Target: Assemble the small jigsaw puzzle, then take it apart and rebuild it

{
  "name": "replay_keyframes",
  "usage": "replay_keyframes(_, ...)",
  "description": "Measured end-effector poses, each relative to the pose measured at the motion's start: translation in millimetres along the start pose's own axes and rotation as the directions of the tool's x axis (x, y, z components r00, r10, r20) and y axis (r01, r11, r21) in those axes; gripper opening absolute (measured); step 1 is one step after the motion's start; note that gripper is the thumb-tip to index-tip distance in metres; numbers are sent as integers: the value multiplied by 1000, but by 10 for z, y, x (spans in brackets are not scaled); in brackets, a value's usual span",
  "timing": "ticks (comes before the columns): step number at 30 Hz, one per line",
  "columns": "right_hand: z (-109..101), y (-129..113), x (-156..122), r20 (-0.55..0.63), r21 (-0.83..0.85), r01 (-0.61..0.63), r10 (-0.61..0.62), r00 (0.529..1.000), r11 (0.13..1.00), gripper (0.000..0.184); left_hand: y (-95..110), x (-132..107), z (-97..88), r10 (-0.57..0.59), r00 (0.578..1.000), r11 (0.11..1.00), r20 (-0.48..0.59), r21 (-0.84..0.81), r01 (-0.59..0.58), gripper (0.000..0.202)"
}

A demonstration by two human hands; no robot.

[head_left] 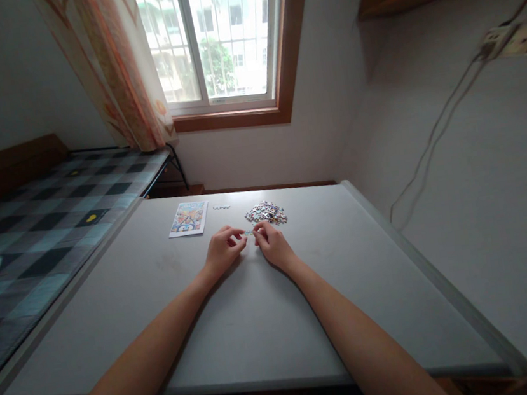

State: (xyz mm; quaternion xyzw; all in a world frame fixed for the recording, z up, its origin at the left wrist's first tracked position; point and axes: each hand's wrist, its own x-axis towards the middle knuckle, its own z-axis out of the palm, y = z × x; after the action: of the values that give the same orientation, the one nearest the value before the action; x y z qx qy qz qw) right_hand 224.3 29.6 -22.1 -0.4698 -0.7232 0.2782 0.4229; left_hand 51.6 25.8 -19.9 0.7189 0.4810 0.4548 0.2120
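Observation:
Near the middle of the table, my left hand (226, 248) and my right hand (271, 242) face each other with fingers pinched. Between their fingertips is a small strip of colourful jigsaw puzzle pieces (248, 232), gripped at each end. My fingers partly cover it, so its full shape is hidden. Just beyond my right hand lies a loose pile of jigsaw puzzle pieces (268, 211). A short row of joined puzzle pieces (221, 207) rests to the left of the pile. Beyond my left hand, a printed picture sheet (188, 219) lies flat.
The white table (241, 328) has raised rims along its left and right sides. A bed with a checked cover (98, 179) stands to the left. Cables (433, 138) hang down the right wall from a socket (496, 40). A window (215, 37) is ahead.

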Motion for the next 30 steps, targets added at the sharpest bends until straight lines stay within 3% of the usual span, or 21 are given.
replay_keyframes(30, -4, -14, 0, 0, 17, -3, 3, 1000, 1000, 10, -23, 13, 0, 19, 999, 999, -29, 36, -18, 17)
